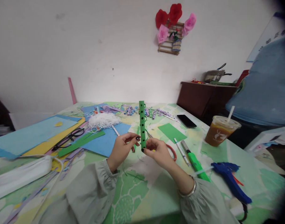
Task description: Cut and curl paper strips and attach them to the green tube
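Note:
A narrow green paper strip (pixel 142 119) with a row of dark dots stands upright above the table. My right hand (pixel 157 151) pinches its lower end between thumb and fingers. Just left of the strip is my left hand (pixel 125 147), thumb and forefinger drawn together near its edge; whether anything is between them is too small to tell. Thin green curls show behind the strip. Scissors with a red handle (pixel 172 152) lie partly hidden behind my right hand. A green paper piece (pixel 172 132) rests on the table farther right.
White string (pixel 102 120), glasses (pixel 69 138) and coloured sheets (pixel 35 133) lie left. On the right are a pen (pixel 181 151), a green-handled cutter (pixel 196 163), a blue glue gun (pixel 231 180), a phone (pixel 186 121) and a drink cup (pixel 220 132). Paper curls (pixel 154 112) lie at the back.

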`<action>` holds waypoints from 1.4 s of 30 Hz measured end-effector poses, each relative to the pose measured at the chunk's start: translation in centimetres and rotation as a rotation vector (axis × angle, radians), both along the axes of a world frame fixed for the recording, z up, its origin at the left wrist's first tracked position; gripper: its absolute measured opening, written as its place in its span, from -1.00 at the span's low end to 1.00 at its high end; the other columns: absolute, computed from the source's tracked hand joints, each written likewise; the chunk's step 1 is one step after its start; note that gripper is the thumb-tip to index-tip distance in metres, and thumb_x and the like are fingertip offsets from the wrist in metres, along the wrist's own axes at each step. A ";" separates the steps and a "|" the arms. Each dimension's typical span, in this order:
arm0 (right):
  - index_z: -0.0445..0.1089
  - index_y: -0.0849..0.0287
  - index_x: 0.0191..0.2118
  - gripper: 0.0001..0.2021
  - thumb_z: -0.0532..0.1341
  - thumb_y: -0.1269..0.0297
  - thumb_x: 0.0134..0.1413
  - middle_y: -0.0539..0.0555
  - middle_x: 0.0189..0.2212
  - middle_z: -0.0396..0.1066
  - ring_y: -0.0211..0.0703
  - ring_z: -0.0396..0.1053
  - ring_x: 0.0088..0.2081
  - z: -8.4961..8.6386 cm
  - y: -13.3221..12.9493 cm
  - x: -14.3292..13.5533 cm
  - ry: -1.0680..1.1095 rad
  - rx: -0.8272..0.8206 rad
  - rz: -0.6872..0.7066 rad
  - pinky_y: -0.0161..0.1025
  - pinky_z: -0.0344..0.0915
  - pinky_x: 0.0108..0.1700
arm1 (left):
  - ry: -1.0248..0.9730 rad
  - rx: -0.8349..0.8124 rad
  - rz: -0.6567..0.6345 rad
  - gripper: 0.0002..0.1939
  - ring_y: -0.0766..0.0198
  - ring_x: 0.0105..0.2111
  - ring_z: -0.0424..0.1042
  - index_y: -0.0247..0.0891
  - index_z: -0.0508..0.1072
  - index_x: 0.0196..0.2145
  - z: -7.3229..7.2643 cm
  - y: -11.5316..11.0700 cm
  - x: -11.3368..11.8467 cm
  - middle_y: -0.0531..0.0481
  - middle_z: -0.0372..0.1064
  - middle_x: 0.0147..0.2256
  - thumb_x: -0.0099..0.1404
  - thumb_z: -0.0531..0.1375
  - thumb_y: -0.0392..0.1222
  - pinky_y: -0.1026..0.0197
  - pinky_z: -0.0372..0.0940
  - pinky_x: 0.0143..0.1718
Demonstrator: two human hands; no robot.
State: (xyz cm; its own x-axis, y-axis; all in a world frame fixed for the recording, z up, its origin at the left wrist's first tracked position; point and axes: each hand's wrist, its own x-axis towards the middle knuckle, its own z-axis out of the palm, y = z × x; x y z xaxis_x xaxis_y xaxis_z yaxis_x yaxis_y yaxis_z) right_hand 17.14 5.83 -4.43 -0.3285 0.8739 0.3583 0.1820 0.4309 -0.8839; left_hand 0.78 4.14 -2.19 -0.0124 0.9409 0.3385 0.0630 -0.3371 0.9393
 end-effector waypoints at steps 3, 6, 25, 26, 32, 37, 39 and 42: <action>0.32 0.19 -0.44 -0.93 0.21 0.34 -0.14 -0.02 -0.53 0.39 -0.27 0.35 -0.47 -0.2 0.1 0.0 -0.008 0.026 -0.029 -0.34 0.28 -0.41 | -0.016 -0.009 -0.065 -0.76 0.27 -0.48 0.43 -0.36 0.47 -0.32 -0.1 -0.1 0.1 -0.04 0.42 -0.45 0.12 0.25 -0.12 0.31 0.29 -0.61; 0.32 0.18 -0.45 -0.94 0.21 0.36 -0.14 -0.03 -0.54 0.39 -0.26 0.34 -0.49 0.0 0.0 0.1 -0.037 0.096 -0.104 -0.33 0.27 -0.42 | -0.021 -0.008 -0.102 -0.72 0.21 -0.40 0.46 -0.36 0.46 -0.28 -0.1 -0.3 0.0 -0.09 0.44 -0.38 0.15 0.23 -0.08 0.26 0.36 -0.54; 0.33 0.15 -0.35 -0.95 0.20 0.43 0.03 0.06 -0.41 0.40 -0.11 0.24 -0.28 0.9 -2.2 0.2 -0.190 0.852 -0.507 -0.12 0.14 -0.19 | 0.145 0.246 -0.097 -0.76 0.12 -0.23 0.44 -0.27 0.51 -0.22 0.3 -1.9 -0.3 -0.12 0.47 -0.28 0.22 0.18 -0.10 0.16 0.34 -0.22; 0.33 0.15 -0.35 -0.94 0.20 0.43 0.03 0.05 -0.41 0.40 -0.12 0.24 -0.29 1.0 -2.2 0.2 -0.179 0.862 -0.503 -0.13 0.14 -0.19 | 0.133 0.245 -0.107 -0.76 0.11 -0.23 0.43 -0.27 0.51 -0.21 0.3 -1.9 -0.4 -0.12 0.47 -0.27 0.22 0.18 -0.10 0.15 0.34 -0.21; 0.34 0.15 -0.29 -0.89 0.21 0.46 0.02 0.04 -0.41 0.40 -0.13 0.24 -0.30 0.9 -2.2 0.3 -0.175 0.883 -0.456 -0.14 0.12 -0.22 | 0.074 0.217 -0.124 -0.81 0.19 -0.28 0.44 -0.24 0.52 -0.23 0.1 -2.0 -0.2 -0.08 0.45 -0.29 0.21 0.20 -0.17 0.20 0.37 -0.27; 0.39 0.12 -0.30 -0.88 0.19 0.48 0.04 0.02 -0.45 0.38 -0.16 0.24 -0.33 0.8 -2.0 0.4 -0.201 0.881 -0.426 -0.16 0.08 -0.27 | 0.002 0.202 -0.137 -0.84 0.26 -0.36 0.44 -0.23 0.54 -0.27 0.0 -1.9 -0.1 -0.04 0.43 -0.31 0.21 0.21 -0.17 0.25 0.39 -0.33; 0.40 0.11 -0.32 -0.88 0.19 0.48 0.05 0.02 -0.47 0.38 -0.16 0.24 -0.34 0.7 -1.9 0.5 -0.197 0.884 -0.419 -0.16 0.07 -0.28 | -0.003 0.175 -0.151 -0.83 0.27 -0.38 0.44 -0.23 0.54 -0.26 -0.2 -1.8 -0.1 -0.04 0.43 -0.30 0.21 0.21 -0.16 0.25 0.40 -0.34; 0.40 0.10 -0.31 -0.87 0.19 0.47 0.05 0.02 -0.47 0.37 -0.16 0.25 -0.34 0.7 -1.9 0.5 -0.207 0.874 -0.422 -0.16 0.08 -0.28 | -0.020 0.124 -0.159 -0.81 0.24 -0.36 0.45 -0.22 0.53 -0.24 -0.5 -1.7 -0.1 -0.06 0.43 -0.25 0.22 0.20 -0.14 0.21 0.42 -0.32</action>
State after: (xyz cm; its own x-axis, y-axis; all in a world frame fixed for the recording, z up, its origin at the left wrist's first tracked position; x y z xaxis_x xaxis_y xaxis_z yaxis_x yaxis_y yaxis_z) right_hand 17.66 3.95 -3.75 -0.1797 0.3896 0.9033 0.5855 0.7802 -0.2200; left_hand 0.63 2.45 -2.65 0.1251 0.8828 0.4528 -0.0187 -0.4542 0.8907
